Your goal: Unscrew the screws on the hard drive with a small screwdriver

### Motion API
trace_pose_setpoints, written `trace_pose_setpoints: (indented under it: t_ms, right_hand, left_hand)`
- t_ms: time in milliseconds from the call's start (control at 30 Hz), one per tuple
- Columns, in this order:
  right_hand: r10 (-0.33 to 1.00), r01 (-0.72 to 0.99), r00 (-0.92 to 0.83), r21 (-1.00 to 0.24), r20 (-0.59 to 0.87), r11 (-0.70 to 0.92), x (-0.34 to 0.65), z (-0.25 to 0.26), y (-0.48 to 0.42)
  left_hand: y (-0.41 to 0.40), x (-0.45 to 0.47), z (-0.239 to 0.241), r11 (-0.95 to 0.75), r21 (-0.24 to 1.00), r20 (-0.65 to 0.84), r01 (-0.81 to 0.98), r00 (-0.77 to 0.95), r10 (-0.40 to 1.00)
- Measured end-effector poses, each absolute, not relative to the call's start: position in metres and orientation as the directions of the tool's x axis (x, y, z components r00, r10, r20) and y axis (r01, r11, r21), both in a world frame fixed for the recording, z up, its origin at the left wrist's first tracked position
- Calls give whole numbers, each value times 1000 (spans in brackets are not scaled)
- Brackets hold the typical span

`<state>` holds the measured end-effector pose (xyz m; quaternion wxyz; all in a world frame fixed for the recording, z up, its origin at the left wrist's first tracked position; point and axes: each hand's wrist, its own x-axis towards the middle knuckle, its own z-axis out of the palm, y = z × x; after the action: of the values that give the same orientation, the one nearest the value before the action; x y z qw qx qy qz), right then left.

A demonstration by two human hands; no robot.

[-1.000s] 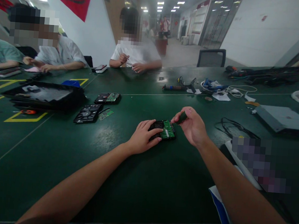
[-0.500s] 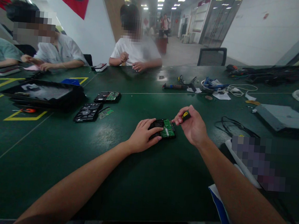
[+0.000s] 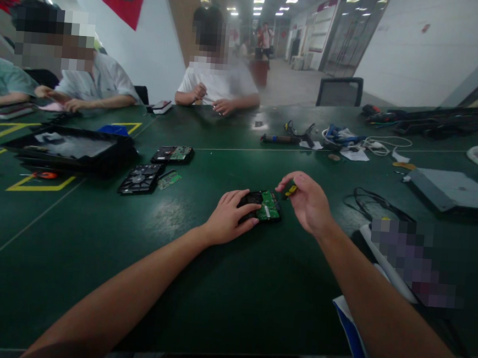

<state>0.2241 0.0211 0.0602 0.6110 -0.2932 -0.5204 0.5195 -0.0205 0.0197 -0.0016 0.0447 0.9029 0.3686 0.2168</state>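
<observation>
the hard drive (image 3: 258, 198) was lying on the green table (image 3: 197, 286). the left hand (image 3: 228, 217) rested on it, with the fingers spread apart over its dark half and the thumb at its near edge; the green circuit board (image 3: 268, 208) of the drive was mostly uncovered. the right hand (image 3: 309, 202) was closed around the black and yellow handle of a screwdriver (image 3: 290, 191), just beside the right end of the drive. whether the tip touched the board, i could not tell. farther to the left lay a second drive (image 3: 172, 154), a black device (image 3: 140, 179) and a small loose board (image 3: 169, 179).
</observation>
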Motion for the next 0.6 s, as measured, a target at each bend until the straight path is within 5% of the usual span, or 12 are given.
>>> trace_pose_setpoints:
  t_ms: [200,600]
  right_hand:
    - [952,-478,-125,-858,280,190,222,65,19]
    - [945,-431,-152,-880,289,200,226,64,21]
  left_hand:
    - [21,-20,-4,-725,234,365,648,632,683]
    - [21,-21,-2,-722,251,362,644,630,688]
